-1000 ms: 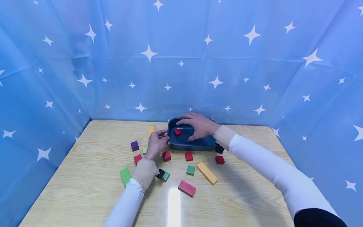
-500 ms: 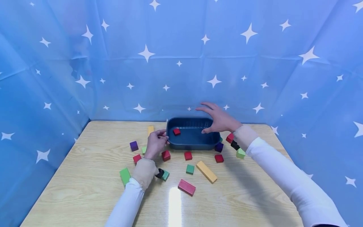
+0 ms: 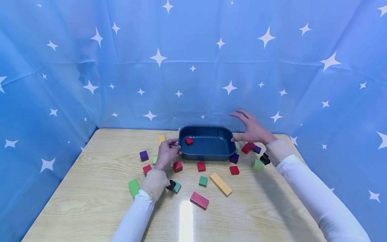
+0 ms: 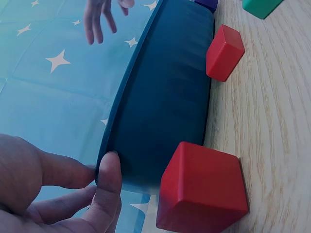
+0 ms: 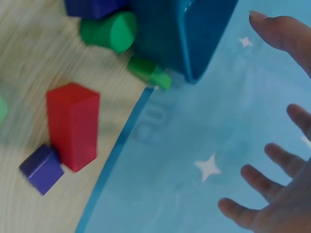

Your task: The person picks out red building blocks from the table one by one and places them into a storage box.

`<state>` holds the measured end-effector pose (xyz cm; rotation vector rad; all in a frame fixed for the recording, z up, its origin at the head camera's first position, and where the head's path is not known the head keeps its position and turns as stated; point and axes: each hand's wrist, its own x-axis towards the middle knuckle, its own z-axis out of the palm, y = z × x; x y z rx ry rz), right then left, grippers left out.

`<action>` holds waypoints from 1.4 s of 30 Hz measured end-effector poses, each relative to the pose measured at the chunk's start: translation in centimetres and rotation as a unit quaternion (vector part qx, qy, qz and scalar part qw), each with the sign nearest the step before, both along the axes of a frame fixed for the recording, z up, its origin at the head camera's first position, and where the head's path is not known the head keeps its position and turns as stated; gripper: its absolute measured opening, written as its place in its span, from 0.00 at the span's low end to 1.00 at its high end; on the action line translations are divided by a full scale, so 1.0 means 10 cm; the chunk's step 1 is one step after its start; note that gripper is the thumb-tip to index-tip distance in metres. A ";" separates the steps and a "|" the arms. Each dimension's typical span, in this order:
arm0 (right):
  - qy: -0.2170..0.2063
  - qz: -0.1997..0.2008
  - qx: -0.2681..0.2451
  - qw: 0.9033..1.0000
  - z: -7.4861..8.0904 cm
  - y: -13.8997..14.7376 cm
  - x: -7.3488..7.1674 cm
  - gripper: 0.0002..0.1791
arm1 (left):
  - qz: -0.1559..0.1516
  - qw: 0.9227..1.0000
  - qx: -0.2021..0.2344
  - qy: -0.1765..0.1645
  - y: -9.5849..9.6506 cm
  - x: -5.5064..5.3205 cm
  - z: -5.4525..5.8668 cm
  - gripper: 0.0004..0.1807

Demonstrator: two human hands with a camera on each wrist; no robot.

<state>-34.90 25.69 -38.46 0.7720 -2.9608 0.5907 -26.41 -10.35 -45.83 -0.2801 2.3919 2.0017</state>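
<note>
A dark blue plastic basin [image 3: 208, 156] stands at the back of the table, with a small red block [image 3: 189, 141] inside near its left end. My left hand [image 3: 166, 154] pinches the basin's left rim between thumb and fingers, seen close up in the left wrist view. Past the right end of the basin, my right hand [image 3: 253, 131] hovers with spread fingers and holds nothing. Beneath it lie a long red block [image 5: 74, 126] and a small purple block [image 5: 42, 169]. Against the basin's right side sit a green cylinder [image 5: 109, 31] and another purple block [image 3: 234, 158].
Several blocks lie scattered in front of the basin, among them a long yellow block [image 3: 220, 184], a dark red block [image 3: 199, 200] and a bright green block [image 3: 134, 187]. A starry blue curtain [image 3: 193, 97] hangs behind the wooden table [image 3: 90, 188] and along its sides.
My right hand has moved right, from over the basin to beyond its right end, uncovering blocks there. My left hand stays on the rim.
</note>
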 end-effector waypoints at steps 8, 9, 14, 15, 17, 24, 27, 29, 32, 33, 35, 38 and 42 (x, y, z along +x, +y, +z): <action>-0.021 -0.024 -0.004 0.999 -0.07 0.29 0.01 0.58 | 0.003 1.000 -0.008 0.000 0.02 -0.01 0.01 0.21; -0.025 -0.027 -0.001 0.999 -0.08 0.32 0.00 0.58 | 0.003 1.000 -0.010 0.001 0.02 -0.01 0.01 0.21; -0.045 -0.039 0.021 0.998 -0.15 0.44 -0.01 0.59 | 0.001 1.000 -0.007 -0.001 0.00 -0.01 0.01 0.21; -0.050 -0.039 0.025 0.998 -0.18 0.46 0.00 0.58 | 0.001 1.000 -0.008 -0.002 0.00 -0.01 0.01 0.21; -0.060 -0.037 0.031 0.997 -0.24 0.48 0.00 0.58 | 0.001 1.000 -0.008 -0.002 -0.01 -0.01 0.01 0.21; -0.100 -0.022 0.027 0.994 -0.49 0.54 0.04 0.60 | -0.001 1.000 -0.011 -0.005 -0.03 0.01 0.00 0.21; -0.101 -0.018 0.034 0.994 -0.58 0.55 0.07 0.58 | 0.001 1.000 -0.011 -0.004 -0.02 0.01 0.00 0.21; -0.100 -0.016 0.040 0.994 -0.63 0.55 0.07 0.55 | 0.002 1.000 -0.012 0.000 -0.02 0.01 -0.01 0.21; -0.106 -0.014 0.050 0.993 -0.69 0.54 0.07 0.50 | 0.003 1.000 -0.011 0.003 -0.02 0.00 -0.01 0.21; -0.108 -0.012 0.053 0.993 -0.71 0.54 0.07 0.48 | 0.004 1.000 -0.010 0.004 -0.01 0.00 -0.01 0.21; -0.113 -0.009 0.058 0.992 -0.74 0.53 0.07 0.44 | 0.004 1.000 -0.009 0.003 -0.01 0.01 -0.02 0.21; -0.113 -0.006 0.065 0.991 -0.76 0.53 0.07 0.37 | 0.002 1.000 -0.008 0.000 -0.01 0.01 -0.02 0.21; -0.115 -0.021 0.068 0.991 -0.75 0.51 0.06 0.25 | 0.000 1.000 -0.007 0.001 0.00 0.01 -0.02 0.21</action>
